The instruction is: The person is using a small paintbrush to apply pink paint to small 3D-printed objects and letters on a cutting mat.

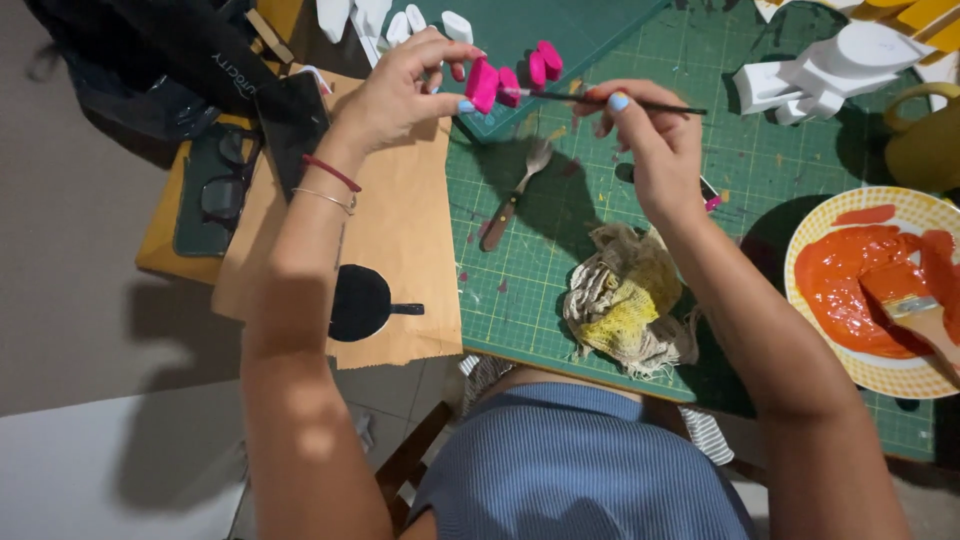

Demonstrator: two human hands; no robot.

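Observation:
My left hand pinches a small pink-painted piece above the green cutting mat. My right hand grips a thin black paintbrush whose tip touches the pink piece. Two more pink pieces lie just beyond it on the mat, and one pink piece sits right beside the held one. Several unpainted white pieces rest at the top edge.
A paint-stained rag and a fork lie on the mat. At right is a yellow plate of orange paint with a flat brush. White shapes, a yellow mug, brown paper and glasses surround them.

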